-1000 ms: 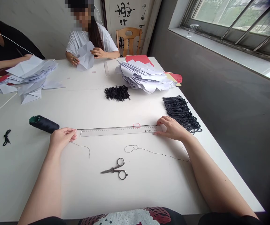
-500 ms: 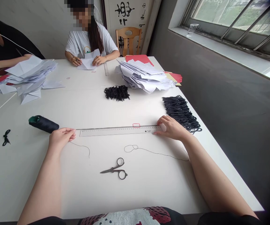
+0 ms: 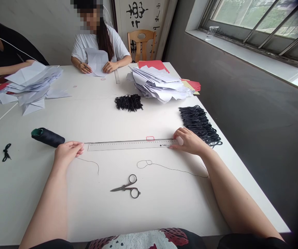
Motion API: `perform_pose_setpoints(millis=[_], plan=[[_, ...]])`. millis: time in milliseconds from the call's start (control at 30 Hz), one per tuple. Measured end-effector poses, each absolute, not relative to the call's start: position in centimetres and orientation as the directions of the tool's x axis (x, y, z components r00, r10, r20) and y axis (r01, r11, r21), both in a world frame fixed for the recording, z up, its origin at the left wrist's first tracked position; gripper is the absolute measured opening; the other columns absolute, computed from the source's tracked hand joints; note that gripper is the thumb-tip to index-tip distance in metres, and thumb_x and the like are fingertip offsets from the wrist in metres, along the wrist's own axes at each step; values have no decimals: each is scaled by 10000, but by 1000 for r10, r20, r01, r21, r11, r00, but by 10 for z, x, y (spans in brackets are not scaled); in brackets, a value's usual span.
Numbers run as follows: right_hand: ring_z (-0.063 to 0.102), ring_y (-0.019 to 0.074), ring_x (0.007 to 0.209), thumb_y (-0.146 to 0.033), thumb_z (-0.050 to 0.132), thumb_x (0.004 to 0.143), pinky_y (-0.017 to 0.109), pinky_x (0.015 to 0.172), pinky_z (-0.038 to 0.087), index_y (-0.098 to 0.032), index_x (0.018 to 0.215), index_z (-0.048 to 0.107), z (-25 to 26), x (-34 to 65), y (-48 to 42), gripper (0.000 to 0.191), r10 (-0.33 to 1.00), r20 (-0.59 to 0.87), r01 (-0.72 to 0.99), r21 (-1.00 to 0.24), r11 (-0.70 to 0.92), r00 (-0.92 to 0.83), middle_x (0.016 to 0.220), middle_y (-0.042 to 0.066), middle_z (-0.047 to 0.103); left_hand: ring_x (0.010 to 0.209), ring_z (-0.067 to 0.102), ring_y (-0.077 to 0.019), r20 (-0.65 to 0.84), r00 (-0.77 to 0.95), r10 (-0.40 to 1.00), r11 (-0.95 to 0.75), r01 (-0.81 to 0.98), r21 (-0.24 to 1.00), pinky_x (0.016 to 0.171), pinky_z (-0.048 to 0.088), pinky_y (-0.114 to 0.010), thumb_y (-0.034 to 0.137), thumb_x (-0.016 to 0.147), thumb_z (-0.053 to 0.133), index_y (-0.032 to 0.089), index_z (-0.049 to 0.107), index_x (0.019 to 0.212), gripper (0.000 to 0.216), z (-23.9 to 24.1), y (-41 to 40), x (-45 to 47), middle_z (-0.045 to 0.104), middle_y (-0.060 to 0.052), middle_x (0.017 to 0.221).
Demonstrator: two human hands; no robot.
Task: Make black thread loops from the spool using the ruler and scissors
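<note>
Left hand [image 3: 68, 152] perhaps pinches thread [image 3: 88, 160]; right [image 3: 189, 141] pins ruler [image 3: 132, 145].

Going from the left hand [image 3: 68, 151] and right hand [image 3: 188, 141] to the desk's [image 3: 180, 214] near edge, only scissors [image 3: 126, 186] and thin thread [image 3: 172, 169] block the way.

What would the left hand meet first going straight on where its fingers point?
Likely the left end of the long, transparent ruler, just past the left hand. Depth is hard to judge here, so they may already be touching.
</note>
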State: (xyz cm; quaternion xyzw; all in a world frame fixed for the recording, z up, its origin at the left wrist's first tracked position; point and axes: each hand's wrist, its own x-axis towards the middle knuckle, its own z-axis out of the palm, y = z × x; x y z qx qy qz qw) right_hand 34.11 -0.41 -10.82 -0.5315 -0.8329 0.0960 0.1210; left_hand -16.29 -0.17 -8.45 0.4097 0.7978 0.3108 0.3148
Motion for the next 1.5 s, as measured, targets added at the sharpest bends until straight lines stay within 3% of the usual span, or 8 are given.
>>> perform_pose_setpoints(millis=[200, 433, 767, 967, 1167, 1333, 1500], plan=[[553, 266, 905, -640, 619, 798, 413, 807, 492, -199, 927, 587, -106, 340, -5, 461, 913, 88, 860, -311, 404, -398, 994, 117, 589, 683, 663, -149, -249, -480, 842, 485, 466, 740, 634, 539, -223, 338, 630, 723, 153, 708, 844, 283, -86, -1, -164, 698, -28, 733], [554, 265, 881, -656, 617, 789, 419, 796, 496, -201, 902, 592, -105, 340, -5, 470, 913, 95, 857, -318, 406, -397, 978, 119, 587, 548, 577, -130, -197, -505, 840, 488, 547, 680, 546, 466, -236, 370, 597, 744, 192, 717, 804, 274, -91, 1, -167, 648, 14, 691], [562, 272, 894, -680, 597, 789, 421, 789, 496, -200, 891, 583, -108, 340, -4, 490, 912, 92, 853, -327, 406, -399, 974, 121, 593, 511, 572, -125, -189, -487, 853, 478, 581, 660, 583, 467, -257, 398, 620, 716, 197, 703, 799, 270, -91, 1, -168, 645, 13, 732], [596, 252, 817, -669, 545, 834, 403, 723, 501, -189, 942, 588, -98, 334, -5, 494, 884, 160, 845, -261, 467, -439, 977, 117, 606, 506, 583, -139, -146, -488, 860, 465, 635, 617, 620, 478, -280, 404, 641, 694, 208, 696, 762, 230, -90, 1, -167, 647, 15, 717], [618, 244, 918, -442, 501, 953, 393, 803, 506, -165, 1118, 593, -64, 259, 10, 334, 703, 392, 705, -168, 690, -594, 1030, 118, 644, 520, 580, -131, -168, -481, 860, 473, 631, 615, 605, 468, -263, 391, 654, 701, 210, 694, 764, 211, -86, 0, -166, 663, 16, 737], [603, 231, 963, -292, 480, 973, 379, 856, 505, -138, 1096, 642, -76, 157, 36, 255, 464, 329, 426, -185, 886, -823, 1062, 115, 657, 509, 571, -114, -166, -495, 853, 477, 609, 634, 588, 468, -244, 360, 657, 713, 204, 692, 756, 186, -85, -1, -165, 684, 14, 769], [574, 229, 1080, -217, 472, 969, 375, 950, 482, -102, 1249, 586, -104, 78, 50, 323, 408, 219, 354, -248, 902, -886, 1240, 127, 608, 510, 582, -128, -155, -509, 847, 480, 606, 635, 578, 474, -254, 366, 666, 704, 198, 698, 764, 194, -88, 0, -164, 700, 3, 765]])
